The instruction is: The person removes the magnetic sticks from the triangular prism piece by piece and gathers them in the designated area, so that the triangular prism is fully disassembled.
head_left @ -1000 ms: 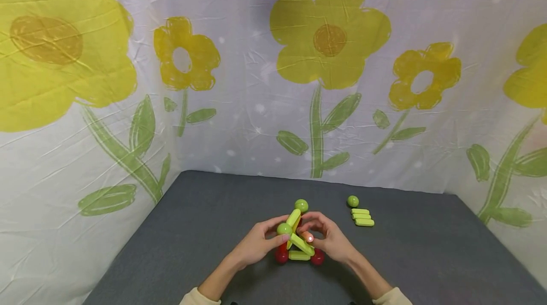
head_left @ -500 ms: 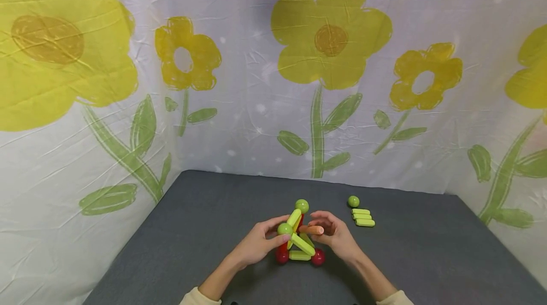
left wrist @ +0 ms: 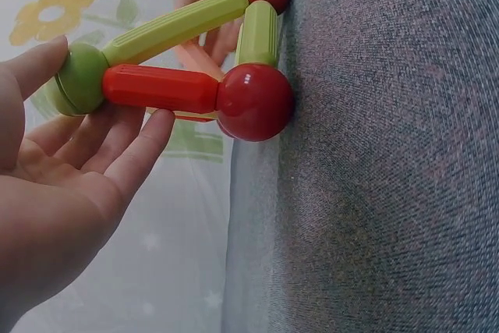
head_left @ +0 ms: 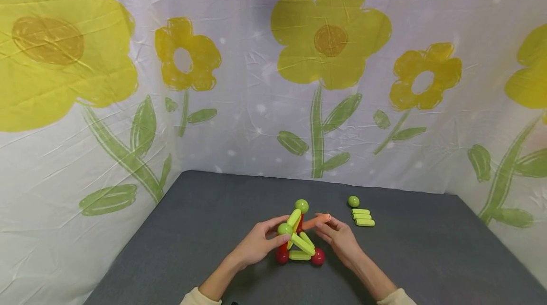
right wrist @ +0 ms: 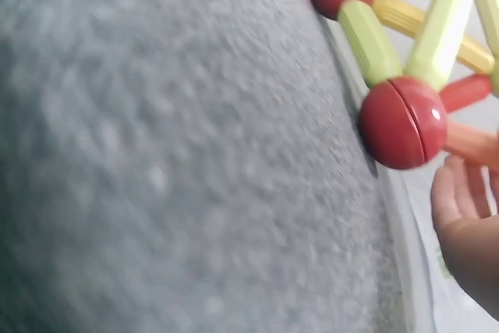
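Since the earlier frame, the outer end of the orange rod (head_left: 316, 222) has been swung from about three o'clock to about two o'clock, and the right hand (head_left: 343, 244) has been shifted slightly with it; no displacement of the left hand (head_left: 255, 244) is noted. Directions are taken from the head view, twelve being away from the person.

The orange rod is held between the fingers of the right hand, at three o'clock of the ball-and-rod frame (head_left: 304, 245). Its inner end is seen at the rear red ball (head_left: 299, 231); whether contact is made cannot be told. The near green ball (head_left: 285, 230) is gripped by the left hand, at nine o'clock of the frame, with the thumb laid on the ball.

The far green ball (head_left: 301, 206) is placed at one o'clock of the near one, and the two are joined by a green rod (head_left: 294, 218). By a red rod (left wrist: 164, 88), the near green ball is linked to the left red ball (head_left: 282, 257) beneath. The right red ball (head_left: 317, 257) is located at four o'clock of the near green ball.

At two o'clock of the frame, a loose green ball (head_left: 353, 201) and three loose green rods (head_left: 363, 223) are set on the dark surface (head_left: 222, 200), the rods just beside the ball at five o'clock.
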### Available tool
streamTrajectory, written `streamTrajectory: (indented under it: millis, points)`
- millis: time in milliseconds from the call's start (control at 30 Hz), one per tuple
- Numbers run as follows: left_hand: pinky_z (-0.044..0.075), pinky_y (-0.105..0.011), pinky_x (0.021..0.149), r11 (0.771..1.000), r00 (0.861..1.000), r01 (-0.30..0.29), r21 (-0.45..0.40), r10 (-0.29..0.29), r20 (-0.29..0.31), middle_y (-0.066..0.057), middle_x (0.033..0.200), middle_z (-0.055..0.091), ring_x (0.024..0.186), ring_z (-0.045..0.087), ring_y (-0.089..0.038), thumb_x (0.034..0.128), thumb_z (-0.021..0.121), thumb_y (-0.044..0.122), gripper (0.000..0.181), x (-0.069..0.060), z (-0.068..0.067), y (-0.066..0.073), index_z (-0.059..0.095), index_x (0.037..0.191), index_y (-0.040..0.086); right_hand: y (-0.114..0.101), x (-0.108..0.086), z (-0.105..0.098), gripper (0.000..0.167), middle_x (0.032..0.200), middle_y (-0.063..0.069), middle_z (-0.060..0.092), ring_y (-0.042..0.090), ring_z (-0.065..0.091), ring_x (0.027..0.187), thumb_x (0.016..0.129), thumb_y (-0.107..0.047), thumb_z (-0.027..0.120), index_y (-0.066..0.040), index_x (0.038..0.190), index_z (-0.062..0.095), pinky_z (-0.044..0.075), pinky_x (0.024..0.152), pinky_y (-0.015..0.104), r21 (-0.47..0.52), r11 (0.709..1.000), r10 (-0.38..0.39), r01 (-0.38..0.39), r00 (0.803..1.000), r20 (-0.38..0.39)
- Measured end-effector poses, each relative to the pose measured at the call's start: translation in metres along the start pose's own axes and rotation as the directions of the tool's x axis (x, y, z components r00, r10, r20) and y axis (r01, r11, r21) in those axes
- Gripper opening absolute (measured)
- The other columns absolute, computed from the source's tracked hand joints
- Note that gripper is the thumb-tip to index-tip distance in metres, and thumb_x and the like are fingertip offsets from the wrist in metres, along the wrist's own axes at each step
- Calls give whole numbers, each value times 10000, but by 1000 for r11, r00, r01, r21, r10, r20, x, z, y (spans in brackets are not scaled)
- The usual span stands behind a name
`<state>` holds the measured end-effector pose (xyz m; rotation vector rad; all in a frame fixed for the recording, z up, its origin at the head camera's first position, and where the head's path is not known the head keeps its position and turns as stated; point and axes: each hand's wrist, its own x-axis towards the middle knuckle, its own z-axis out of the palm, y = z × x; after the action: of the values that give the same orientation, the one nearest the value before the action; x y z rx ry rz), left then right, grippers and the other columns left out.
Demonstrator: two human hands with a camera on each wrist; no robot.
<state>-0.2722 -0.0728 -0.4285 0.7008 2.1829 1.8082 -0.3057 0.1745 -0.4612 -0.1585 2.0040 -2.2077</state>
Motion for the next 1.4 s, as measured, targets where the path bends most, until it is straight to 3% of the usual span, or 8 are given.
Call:
streamTrajectory:
  millis: [200,433,733,1233,1400]
  points:
    - [479,-379,898,1000,1000,-4,8,4,-5,-125,1342,502,1154,532,-265,942,622,285,546,-1,0,-1,450,1409,61,6,4,10,589,1187,123,599,189,597,1043,1001,-282,516,57,1439,315,468,918,336,144,988,52,-48,998,-26]
    - [486,-341,886,1000,1000,-12,-11,13,10,-129,1352,492,1160,533,-265,948,616,265,537,-2,2,-2,445,1412,58,15,6,14,570,1080,94,598,205,618,957,1031,-297,420,38,1453,234,493,882,359,271,962,61,-42,996,-63]
    - [485,-348,893,1000,1000,-5,-7,5,15,-128,1358,484,1176,523,-275,945,618,275,546,-2,3,2,442,1415,60,17,6,15,563,1152,155,495,231,625,990,1051,-320,348,24,1457,166,482,897,390,247,968,64,-45,995,-72]
    - [482,-345,896,1000,1000,-21,2,21,13,-130,1359,483,1180,520,-278,950,611,273,542,-2,2,2,437,1418,62,20,9,21,445,1149,192,491,195,650,936,1060,-317,306,17,1348,243,515,836,355,111,994,5,7,994,-107]
    - [490,-352,880,1000,1000,-15,9,15,-5,-126,1327,509,1155,533,-275,948,615,270,547,-2,1,1,434,1421,66,16,12,20,421,1068,177,504,212,671,909,1067,-314,256,17,1323,207,500,860,400,151,988,-10,22,997,-81]
